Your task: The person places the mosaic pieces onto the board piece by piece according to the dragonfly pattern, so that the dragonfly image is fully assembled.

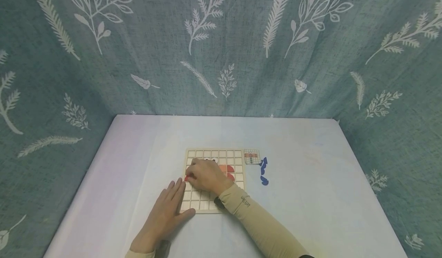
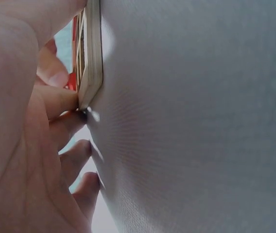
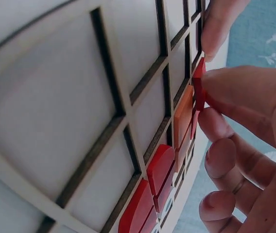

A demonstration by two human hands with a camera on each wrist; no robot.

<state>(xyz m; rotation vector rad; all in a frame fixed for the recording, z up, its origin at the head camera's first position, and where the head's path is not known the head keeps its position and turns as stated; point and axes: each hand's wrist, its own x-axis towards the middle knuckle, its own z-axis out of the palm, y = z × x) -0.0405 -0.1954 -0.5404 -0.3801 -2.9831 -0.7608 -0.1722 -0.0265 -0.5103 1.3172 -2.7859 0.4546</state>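
A wooden grid board (image 1: pixel 195 205) lies on the white table, holding red and orange tiles. My right hand (image 1: pixel 207 175) reaches across it to the left side. Between thumb and fingertips it pinches a red tile (image 3: pixel 199 86), tilted over a cell beside an orange tile (image 3: pixel 183 116). More red tiles (image 3: pixel 161 167) sit in cells nearer the wrist camera. My left hand (image 1: pixel 165 212) rests at the board's near left corner, fingers extended along the left side and thumb at the front edge. The right hand hides part of the pattern, including some of the white eye pieces (image 1: pixel 215 159).
A small pattern card (image 1: pixel 252 156) lies against the board's right side, printed with a coloured grid figure. Several blue pieces (image 1: pixel 264 180) are scattered just right of it. Leaf-patterned teal cloth (image 1: pixel 221 85) hangs behind and beside the table (image 1: pixel 310 196).
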